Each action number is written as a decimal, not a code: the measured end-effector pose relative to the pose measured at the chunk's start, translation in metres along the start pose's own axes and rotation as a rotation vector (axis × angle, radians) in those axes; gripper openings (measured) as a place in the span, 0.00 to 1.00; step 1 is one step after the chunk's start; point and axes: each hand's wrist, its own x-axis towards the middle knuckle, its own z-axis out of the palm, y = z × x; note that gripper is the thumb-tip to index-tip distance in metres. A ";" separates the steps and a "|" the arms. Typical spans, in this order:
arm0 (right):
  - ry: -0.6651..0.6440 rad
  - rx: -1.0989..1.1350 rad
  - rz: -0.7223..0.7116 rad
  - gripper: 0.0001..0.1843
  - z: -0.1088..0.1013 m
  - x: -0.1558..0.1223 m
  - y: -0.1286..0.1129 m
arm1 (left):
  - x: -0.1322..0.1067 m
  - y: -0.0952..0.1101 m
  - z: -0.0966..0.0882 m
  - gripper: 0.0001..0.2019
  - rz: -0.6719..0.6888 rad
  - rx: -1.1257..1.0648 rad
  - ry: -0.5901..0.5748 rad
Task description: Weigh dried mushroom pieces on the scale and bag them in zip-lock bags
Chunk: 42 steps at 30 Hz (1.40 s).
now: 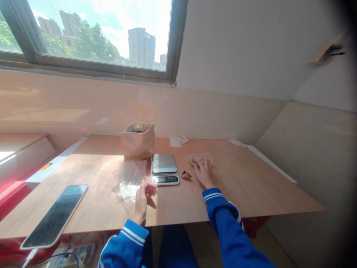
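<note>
In the middle of the table stands a small digital kitchen scale [164, 163] with a bare steel platform. My left hand [143, 195] is just in front of it, fingers loosely bent and apart, with nothing seen in them. Beside that hand lies a pile of clear plastic zip bags [128, 184], one edged with a red strip. My right hand [204, 172] rests with spread fingers on a clear plastic bag [208, 157]; its pale contents are mostly covered by the fingers. A brownish dried piece [186, 175] lies between the scale and my right hand.
An open kraft paper pouch [138, 141] stands behind the zip bags. A phone [57, 214] with a cable lies at the table's left front. Crumpled white paper [179, 141] and another scrap [236, 143] lie near the wall, below the window [111, 70].
</note>
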 end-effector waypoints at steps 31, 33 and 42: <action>-0.030 0.405 -0.005 0.17 0.009 -0.037 -0.016 | 0.174 0.018 -0.088 0.35 0.361 0.530 0.212; -0.050 0.392 -0.013 0.16 0.006 -0.038 -0.018 | 0.173 0.008 -0.089 0.31 0.417 0.536 0.235; -0.025 0.665 0.166 0.20 -0.002 -0.023 -0.050 | 0.175 0.002 -0.096 0.21 0.441 0.626 0.256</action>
